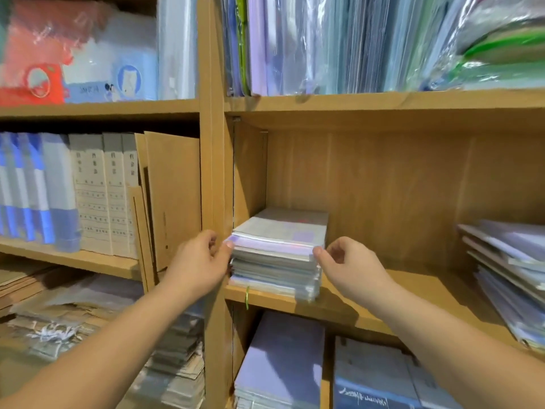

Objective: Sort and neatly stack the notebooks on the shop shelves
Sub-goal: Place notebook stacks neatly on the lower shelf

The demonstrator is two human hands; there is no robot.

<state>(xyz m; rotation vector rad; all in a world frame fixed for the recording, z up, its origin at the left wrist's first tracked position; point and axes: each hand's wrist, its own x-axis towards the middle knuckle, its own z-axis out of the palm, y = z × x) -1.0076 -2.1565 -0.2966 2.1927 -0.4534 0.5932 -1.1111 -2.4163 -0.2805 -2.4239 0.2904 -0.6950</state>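
A stack of thin notebooks with pale purple and white covers lies at the left end of the middle shelf, against the side wall. My left hand is at the stack's front left corner, its thumb tip touching the edge of the upper notebooks and its fingers loosely curled. At the front right corner, the thumb tip of my right hand touches the same layer, with its fingers loosely curled and off the stack. Neither hand closes round a notebook.
A slanting pile of more notebooks lies at the shelf's right end. Purple and blue notebooks fill the shelf below. Upright folders stand above. The left bay holds box files and brown envelopes. A wooden post divides the bays.
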